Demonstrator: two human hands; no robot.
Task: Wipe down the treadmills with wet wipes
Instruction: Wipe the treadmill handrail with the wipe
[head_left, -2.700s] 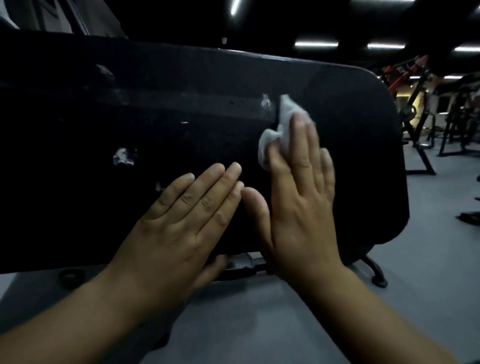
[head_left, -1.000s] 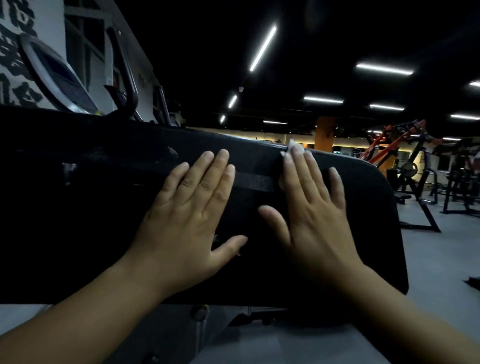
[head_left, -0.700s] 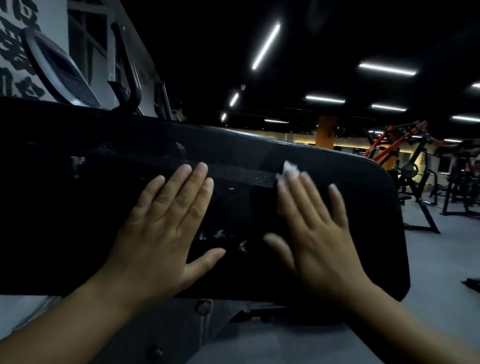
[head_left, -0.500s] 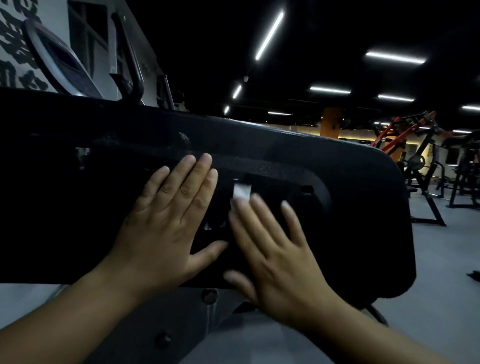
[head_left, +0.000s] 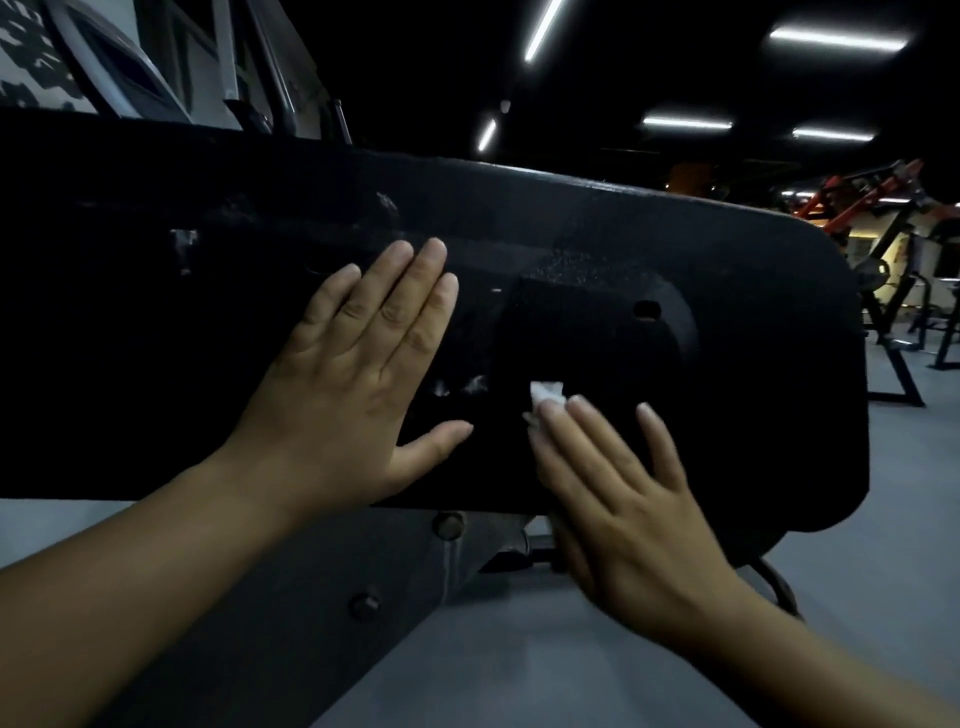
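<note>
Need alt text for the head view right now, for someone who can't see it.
A right hand presses a white wet wipe against a black treadmill panel, while the left hand rests flat beside it. Dim gym equipment stands behind.

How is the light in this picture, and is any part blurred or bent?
Head view: dim, ceiling strip lights glare; the black panel loses detail in shadow; the right hand pressing the wet wipe is motion-blurred, the left hand sharper; the wide lens bends the panel's top edge.
</note>
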